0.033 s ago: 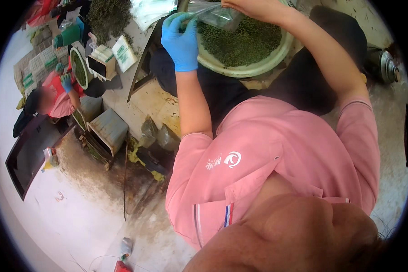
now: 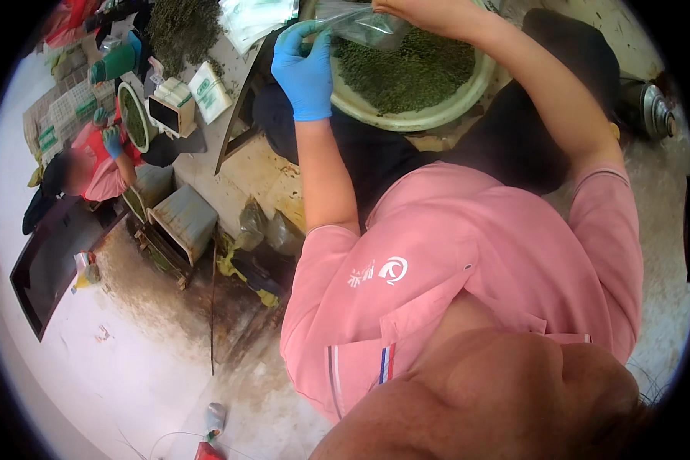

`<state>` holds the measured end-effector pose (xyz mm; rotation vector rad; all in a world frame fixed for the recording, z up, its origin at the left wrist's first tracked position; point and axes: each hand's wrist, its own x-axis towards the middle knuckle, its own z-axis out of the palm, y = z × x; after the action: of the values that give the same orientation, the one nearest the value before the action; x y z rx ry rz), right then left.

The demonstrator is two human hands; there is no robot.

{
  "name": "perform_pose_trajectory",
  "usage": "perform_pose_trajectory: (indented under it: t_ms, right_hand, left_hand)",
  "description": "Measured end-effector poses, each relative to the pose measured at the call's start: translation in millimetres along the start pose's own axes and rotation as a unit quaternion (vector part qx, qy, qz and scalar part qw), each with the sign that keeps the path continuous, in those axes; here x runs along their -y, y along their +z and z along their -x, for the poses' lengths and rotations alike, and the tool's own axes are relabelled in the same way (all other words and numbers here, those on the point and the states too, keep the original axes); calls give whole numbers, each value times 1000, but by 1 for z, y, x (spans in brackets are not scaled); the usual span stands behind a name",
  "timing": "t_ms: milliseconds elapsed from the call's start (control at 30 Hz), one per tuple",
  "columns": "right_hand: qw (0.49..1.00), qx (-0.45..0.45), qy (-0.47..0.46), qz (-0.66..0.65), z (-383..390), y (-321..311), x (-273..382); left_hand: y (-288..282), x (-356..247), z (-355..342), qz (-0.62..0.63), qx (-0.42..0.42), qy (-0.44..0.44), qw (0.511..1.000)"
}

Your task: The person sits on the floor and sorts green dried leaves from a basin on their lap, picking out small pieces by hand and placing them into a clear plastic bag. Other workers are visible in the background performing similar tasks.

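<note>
A clear plastic bag (image 2: 368,27) is stretched between my two hands at the top of the view. My left hand (image 2: 303,73), in a blue glove, pinches the bag's left edge between thumb and fingers. My bare right hand (image 2: 429,14) grips it from the right; its fingertips are partly cut off by the upper edge. Below the bag, a pale round basin (image 2: 406,121) rests by my legs, filled with small dark green grains (image 2: 406,77). The bag overlaps the far part of the grains. Whether anything is inside the bag I cannot tell.
White packets (image 2: 257,19) lie on a table left of my left hand, near a heap of dark green material (image 2: 182,34). Farther left, a person in pink (image 2: 103,172) works at another basin (image 2: 134,115). A metal canister (image 2: 652,111) stands at the right.
</note>
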<state>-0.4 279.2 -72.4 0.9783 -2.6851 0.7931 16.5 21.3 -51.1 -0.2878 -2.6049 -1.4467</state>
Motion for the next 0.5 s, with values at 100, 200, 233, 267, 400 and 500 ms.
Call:
perform_pose_trajectory:
  t_ms: [100, 200, 233, 267, 400, 500]
  right_hand:
    - [999, -38, -37, -6, 1, -10, -2]
    - [984, -143, -42, -96, 2, -31, 15]
    - [980, -143, -32, -132, 0, -38, 22]
    - [987, -119, -35, -98, 0, -35, 18]
    - [998, 29, 59, 22, -3, -30, 2]
    - [966, -33, 186, 177, 3, -32, -34]
  left_hand:
    - [-2, -30, -14, 123, 136, -147, 972]
    - [0, -16, -35, 40, 209, -100, 972]
    - [2, -13, -41, -73, 215, -52, 972]
    - [6, -12, -47, -184, 219, -2, 958]
    - [44, -16, -46, -204, 196, 346, 895]
    - [54, -56, -45, -87, 51, 278, 955]
